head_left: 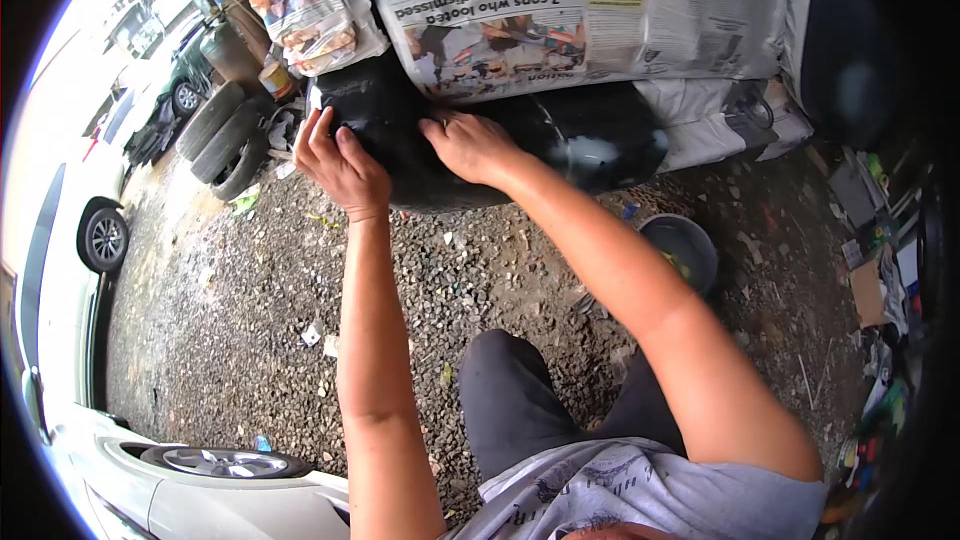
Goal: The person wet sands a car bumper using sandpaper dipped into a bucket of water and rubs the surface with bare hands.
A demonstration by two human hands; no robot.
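Note:
A glossy black car body panel [400, 165], probably a bumper, runs across the top of the view. Pale patches mark its right part. My left hand [340, 165] is at the panel's left corner, its fingers pointing up and its thumb apart from them. Just above those fingertips is a small white patch [316, 97]. On the panel's middle lies my right hand [472, 147], fingers curled in against the black surface; whatever may be under them is hidden. Newspaper sheets [490, 0] cover the area above the panel, and a printed plastic sheet [320, 25] covers the upper left.
Gravel ground [250, 310] lies below, with a dark bucket [690, 250] right of my knees. Stacked tyres [228, 145] and a gas cylinder [230, 55] stand at upper left. A white car [190, 500] is at lower left. Scrap and cardboard [866, 290] line the right side.

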